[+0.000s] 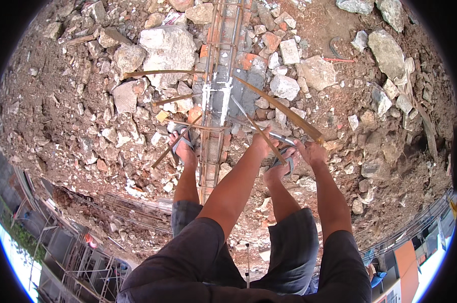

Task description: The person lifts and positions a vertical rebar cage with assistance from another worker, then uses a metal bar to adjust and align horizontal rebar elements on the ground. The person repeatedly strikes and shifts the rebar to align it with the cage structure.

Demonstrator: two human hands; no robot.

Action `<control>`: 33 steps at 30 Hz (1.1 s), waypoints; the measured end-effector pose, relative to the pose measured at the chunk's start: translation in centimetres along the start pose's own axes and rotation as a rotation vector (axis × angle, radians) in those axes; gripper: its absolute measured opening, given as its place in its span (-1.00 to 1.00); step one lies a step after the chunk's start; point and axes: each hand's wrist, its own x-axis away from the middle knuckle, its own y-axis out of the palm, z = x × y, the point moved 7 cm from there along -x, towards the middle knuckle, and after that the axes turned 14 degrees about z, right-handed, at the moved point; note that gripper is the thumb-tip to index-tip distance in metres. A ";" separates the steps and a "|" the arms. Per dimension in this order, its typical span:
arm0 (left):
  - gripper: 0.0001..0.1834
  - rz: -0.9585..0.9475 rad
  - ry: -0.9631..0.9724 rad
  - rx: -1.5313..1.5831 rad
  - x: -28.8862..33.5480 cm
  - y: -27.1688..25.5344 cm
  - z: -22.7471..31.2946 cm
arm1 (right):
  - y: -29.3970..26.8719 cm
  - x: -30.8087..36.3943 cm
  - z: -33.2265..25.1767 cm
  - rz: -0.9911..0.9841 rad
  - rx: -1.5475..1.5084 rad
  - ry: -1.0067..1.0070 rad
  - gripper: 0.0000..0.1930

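Observation:
A slim grey metal rod (283,138) runs between my two hands, right of a rebar cage (204,166). My left hand (262,141) is closed around its left part, beside a thin upright bar (253,121) that crosses in front of the fingers. Toward the other end, my right hand (311,151) grips the rod. A thicker rusty bar (284,111) rises just above that hand. White-coated bars (226,103) mark the cage ahead of me. Three more rusty bars stick out on the left, one of them a long bar (163,72).
My sandalled left foot (184,141) and right foot (284,166) straddle the cage. Broken stones, including a large pale rock (169,53), and loose soil cover the ground. Grey mortar (248,81) lies along the cage. More rebar cages (132,212) lie behind on the left.

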 end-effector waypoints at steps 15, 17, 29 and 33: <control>-0.72 -0.131 0.141 0.544 4.8 3.8 4.5 | -9.4 -5.9 -4.1 0.121 0.275 -0.294 0.07; -0.71 -0.162 0.108 0.514 5.1 3.0 4.0 | -9.7 -4.9 -4.8 0.003 0.349 -0.224 0.12; -0.73 -0.147 0.086 0.156 6.8 -1.8 3.1 | -1.9 1.7 -1.9 -0.046 0.058 -0.058 0.11; -0.74 -0.130 0.326 -0.071 5.5 -4.9 6.2 | -6.0 -0.5 -6.5 -0.131 0.090 -0.086 -0.24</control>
